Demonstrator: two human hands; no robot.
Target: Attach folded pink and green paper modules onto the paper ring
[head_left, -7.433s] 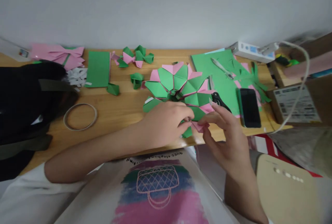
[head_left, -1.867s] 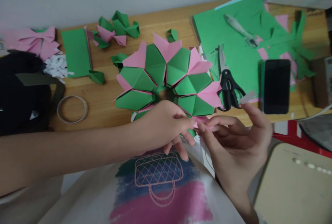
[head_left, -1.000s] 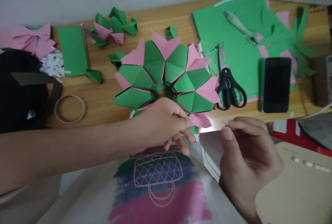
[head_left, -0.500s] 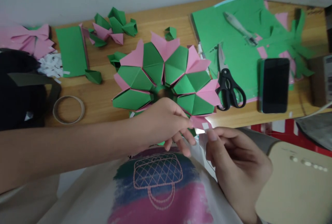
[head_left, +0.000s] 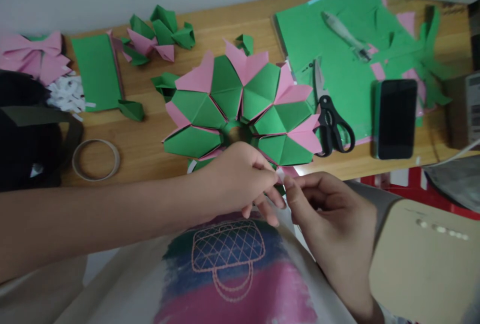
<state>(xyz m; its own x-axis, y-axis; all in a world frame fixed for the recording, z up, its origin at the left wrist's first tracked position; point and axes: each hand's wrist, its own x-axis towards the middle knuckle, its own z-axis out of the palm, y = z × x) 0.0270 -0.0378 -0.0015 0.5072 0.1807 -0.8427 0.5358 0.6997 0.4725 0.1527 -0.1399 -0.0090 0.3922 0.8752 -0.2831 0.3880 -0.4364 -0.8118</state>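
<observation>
A ring of folded green and pink paper pieces (head_left: 258, 89), shaped like a flower, lies in front of me, its near side covered by my arm and hands. My left hand (head_left: 249, 179) reaches across its near edge, thumb and forefinger closed together and the other fingers hanging loosely apart; what they pinch is hidden. Against those fingertips, my right hand (head_left: 333, 224) pinches a small white piece (head_left: 280, 174) between thumb and forefinger. A bit of pink paper (head_left: 289, 170) shows just behind the meeting fingertips.
Black-handled scissors (head_left: 328, 119), a phone (head_left: 396, 119) and a pen-like knife (head_left: 345, 34) lie to the right, by green sheets (head_left: 300, 29). Loose folded pieces (head_left: 165, 26), a green stack (head_left: 97, 71), white scraps (head_left: 67, 93) and a tape roll (head_left: 96, 160) are leftward.
My right hand has moved left and slightly up, bringing its fingertips against the left hand's. The white square visible on the pink flap before is now mostly covered by fingers.
</observation>
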